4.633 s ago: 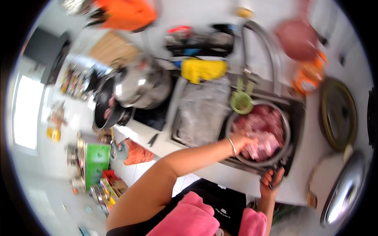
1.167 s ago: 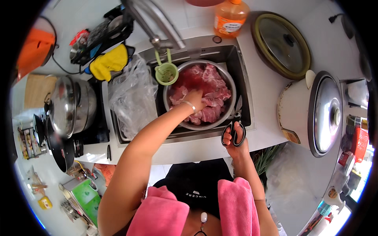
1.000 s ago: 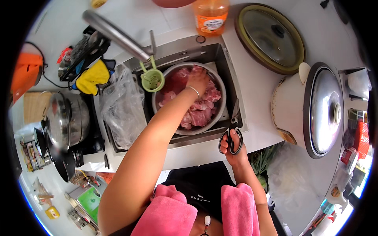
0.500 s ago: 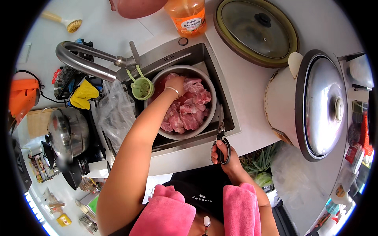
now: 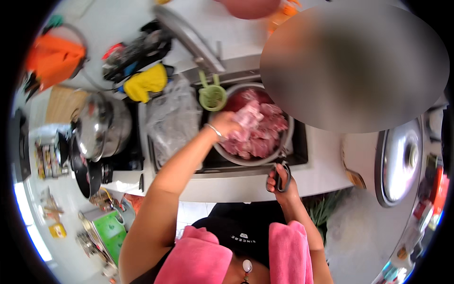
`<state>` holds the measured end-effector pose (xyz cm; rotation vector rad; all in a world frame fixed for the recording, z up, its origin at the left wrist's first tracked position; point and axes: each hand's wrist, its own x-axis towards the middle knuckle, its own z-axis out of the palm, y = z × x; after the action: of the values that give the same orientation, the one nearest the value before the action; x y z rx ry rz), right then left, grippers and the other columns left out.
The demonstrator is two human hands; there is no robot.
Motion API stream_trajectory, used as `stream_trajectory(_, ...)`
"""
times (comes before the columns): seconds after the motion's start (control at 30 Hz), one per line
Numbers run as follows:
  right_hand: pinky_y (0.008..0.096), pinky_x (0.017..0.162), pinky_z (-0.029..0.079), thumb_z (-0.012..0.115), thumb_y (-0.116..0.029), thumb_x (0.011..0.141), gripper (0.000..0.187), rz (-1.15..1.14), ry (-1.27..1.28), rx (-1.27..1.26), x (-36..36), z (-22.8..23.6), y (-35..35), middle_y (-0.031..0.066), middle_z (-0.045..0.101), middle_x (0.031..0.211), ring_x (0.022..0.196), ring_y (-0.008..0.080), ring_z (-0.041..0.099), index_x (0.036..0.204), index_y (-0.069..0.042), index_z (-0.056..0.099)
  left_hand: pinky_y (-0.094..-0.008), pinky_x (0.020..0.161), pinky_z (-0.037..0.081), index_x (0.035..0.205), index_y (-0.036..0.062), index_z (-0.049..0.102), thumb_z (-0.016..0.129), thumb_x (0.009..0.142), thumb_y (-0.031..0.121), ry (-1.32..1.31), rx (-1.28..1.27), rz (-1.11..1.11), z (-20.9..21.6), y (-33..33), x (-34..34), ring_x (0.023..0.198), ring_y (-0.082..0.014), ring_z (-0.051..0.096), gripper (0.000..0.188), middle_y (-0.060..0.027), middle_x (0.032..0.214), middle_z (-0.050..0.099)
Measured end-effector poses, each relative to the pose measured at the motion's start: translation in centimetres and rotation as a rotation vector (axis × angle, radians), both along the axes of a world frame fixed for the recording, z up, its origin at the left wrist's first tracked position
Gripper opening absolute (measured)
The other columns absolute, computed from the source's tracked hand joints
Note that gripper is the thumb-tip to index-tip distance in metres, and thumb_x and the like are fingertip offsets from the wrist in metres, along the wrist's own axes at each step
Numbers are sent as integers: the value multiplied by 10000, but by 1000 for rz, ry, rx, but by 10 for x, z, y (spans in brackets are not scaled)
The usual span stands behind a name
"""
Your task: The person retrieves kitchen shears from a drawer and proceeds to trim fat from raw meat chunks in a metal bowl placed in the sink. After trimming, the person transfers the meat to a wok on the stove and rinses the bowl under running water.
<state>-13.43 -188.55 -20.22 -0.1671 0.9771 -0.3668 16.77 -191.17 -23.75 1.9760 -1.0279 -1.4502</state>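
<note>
A metal basin (image 5: 250, 163) sits in the sink (image 5: 301, 151), filled with raw meat chunks (image 5: 265, 144) and reddish liquid. My left hand (image 5: 226, 125) is closed around a pale pink piece of meat (image 5: 248, 117), raised over the basin's left part. In my right hand (image 5: 286, 190), at the counter's front edge, are the dark-handled scissors (image 5: 283, 177). Their blades point toward the basin's lower right rim and are blurred. A green strainer cup (image 5: 212, 97) hangs at the basin's upper left.
The faucet (image 5: 189, 38) arches behind the sink. Left of the basin lies a clear plastic bag (image 5: 172, 120), beside a yellow cloth (image 5: 145, 83) and a lidded pot (image 5: 104, 125). A large lidded pot (image 5: 402, 165) stands at right. A grey blur covers the upper right.
My left hand has come up out of the basin's meat with one piece in its grasp. The view has shifted, so the sink appears farther right. My right hand still holds the scissors.
</note>
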Motion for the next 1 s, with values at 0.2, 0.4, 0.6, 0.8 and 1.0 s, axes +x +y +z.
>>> stream_trajectory(0.2, 265, 430, 337, 650, -316, 861, 216, -84, -53, 0, 18, -8, 18, 19, 518, 697, 527, 132, 436, 883, -145, 521, -285, 572, 492, 951, 6, 632, 727, 688, 127, 241, -162, 114, 69, 67, -12, 653, -114, 594, 304, -48, 771, 649)
stream_trajectory(0.4, 213, 399, 369, 634, -375, 874, 244, -91, 2, -92, 37, 6, 33, -10, 554, 679, 516, 92, 477, 826, -149, 557, -309, 817, 521, 1251, -56, 479, 654, 718, 25, 951, -588, 563, 169, 214, 63, 964, -213, 632, 567, -148, 1095, 623)
stream_trajectory(0.6, 201, 418, 410, 636, -391, 866, 268, -61, 88, -185, 68, 27, 52, -35, 568, 660, 521, 78, 505, 774, -148, 569, -391, 827, 525, 1314, 70, 403, 616, 595, 67, 452, -1168, 951, 252, 379, 180, 1016, -282, 590, 750, -133, 1249, 497)
stream_trajectory(0.8, 225, 384, 354, 629, -417, 864, 281, 145, -52, -27, 65, -1, 43, -36, 487, 624, 481, 87, 449, 784, -161, 545, -443, 808, 517, 982, 17, 601, 508, 842, 167, 378, -1142, 1312, 270, 580, 351, 893, -291, 629, 225, -144, 978, 653)
stream_trajectory(1.0, 253, 425, 350, 645, -317, 869, 225, -66, 34, -71, 66, 13, 37, 14, 510, 705, 526, 116, 441, 886, -133, 516, -341, 795, 538, 1022, -7, 609, 578, 873, 135, -38, -899, 1360, 216, 453, 277, 898, -233, 642, 208, -148, 1004, 650)
